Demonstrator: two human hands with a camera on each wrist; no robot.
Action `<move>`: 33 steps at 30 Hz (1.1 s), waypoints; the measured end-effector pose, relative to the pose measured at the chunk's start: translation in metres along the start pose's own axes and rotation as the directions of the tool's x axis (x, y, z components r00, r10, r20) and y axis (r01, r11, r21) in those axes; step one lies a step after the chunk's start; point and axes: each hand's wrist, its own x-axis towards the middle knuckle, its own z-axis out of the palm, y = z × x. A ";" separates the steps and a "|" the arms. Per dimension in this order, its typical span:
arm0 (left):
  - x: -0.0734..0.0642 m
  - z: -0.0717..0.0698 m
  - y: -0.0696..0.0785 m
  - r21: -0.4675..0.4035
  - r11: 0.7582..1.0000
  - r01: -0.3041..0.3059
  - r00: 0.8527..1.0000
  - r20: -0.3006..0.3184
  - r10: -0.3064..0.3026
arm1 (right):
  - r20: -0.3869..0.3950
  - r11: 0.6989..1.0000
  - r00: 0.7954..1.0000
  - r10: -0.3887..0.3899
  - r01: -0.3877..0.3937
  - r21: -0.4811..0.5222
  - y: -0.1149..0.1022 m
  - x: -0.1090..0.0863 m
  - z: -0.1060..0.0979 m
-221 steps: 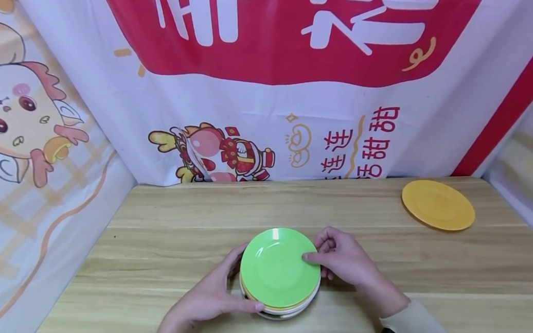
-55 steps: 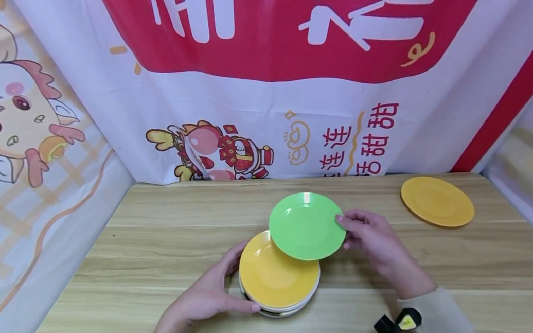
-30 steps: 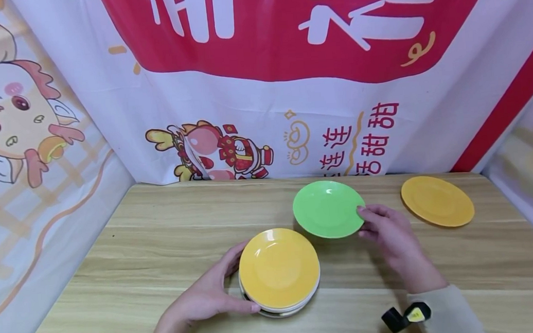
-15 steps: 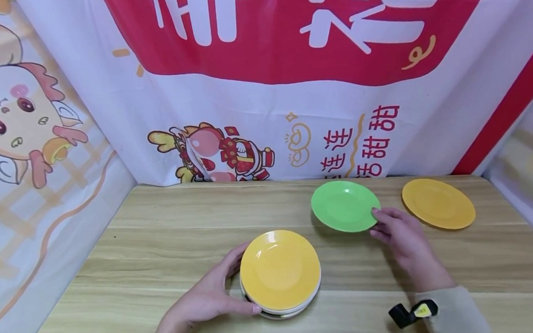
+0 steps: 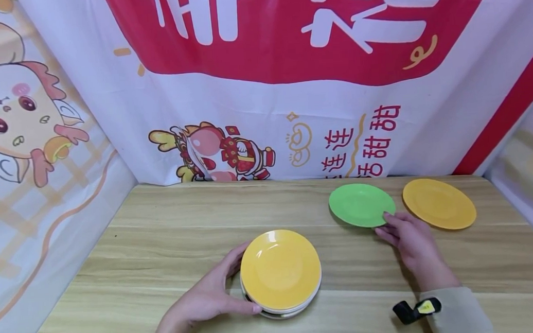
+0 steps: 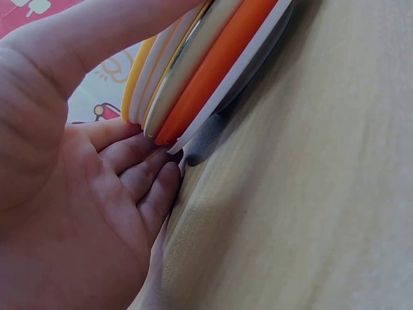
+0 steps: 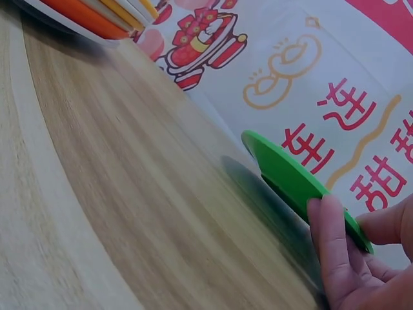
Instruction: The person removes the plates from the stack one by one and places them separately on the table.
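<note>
In the head view, my right hand (image 5: 408, 236) pinches the near right rim of a green plate (image 5: 359, 205), thumb on top and fingers below. The right wrist view shows this green plate (image 7: 284, 171) edge-on, close above the wood, its shadow underneath. At the middle front, my left hand (image 5: 217, 294) holds the left side of a stack of plates, thumb at the near edge and fingers round the far side. A yellow plate (image 5: 280, 268) tops the stack. Below it, the left wrist view reveals white and cream rims and an orange plate (image 6: 216, 71).
Another yellow plate (image 5: 438, 204) lies at the back right of the wooden table (image 5: 182, 229), just right of the green plate. A printed cloth (image 5: 243, 96) hangs along the table's back edge, with more cloth at both sides.
Lifted off the stack by my right hand, the green plate has moved right and back, then lower toward the table beside the lone yellow plate. My left hand has stayed at the stack.
</note>
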 end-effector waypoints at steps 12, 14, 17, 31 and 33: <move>-0.001 0.001 0.002 0.014 1.000 -0.002 1.000 0.002 0.002 | -0.013 0.999 0.999 -0.034 0.034 -0.024 0.001 0.002 -0.004; -0.001 0.001 0.002 0.016 1.000 -0.002 1.000 0.002 0.002 | -0.011 0.998 0.999 -0.037 0.036 -0.058 0.000 0.001 -0.006; -0.001 0.001 0.002 0.013 1.000 -0.005 1.000 0.003 0.005 | -0.017 0.991 0.999 -0.039 0.036 -0.130 0.000 0.002 -0.007; -0.001 0.002 0.002 0.013 1.000 -0.004 1.000 -0.002 0.004 | -0.051 0.972 0.998 -0.047 0.034 -0.231 -0.001 0.003 -0.009; -0.001 0.002 0.002 0.013 1.000 -0.008 1.000 -0.003 0.008 | -0.050 0.973 0.998 -0.044 0.032 -0.230 -0.001 0.003 -0.009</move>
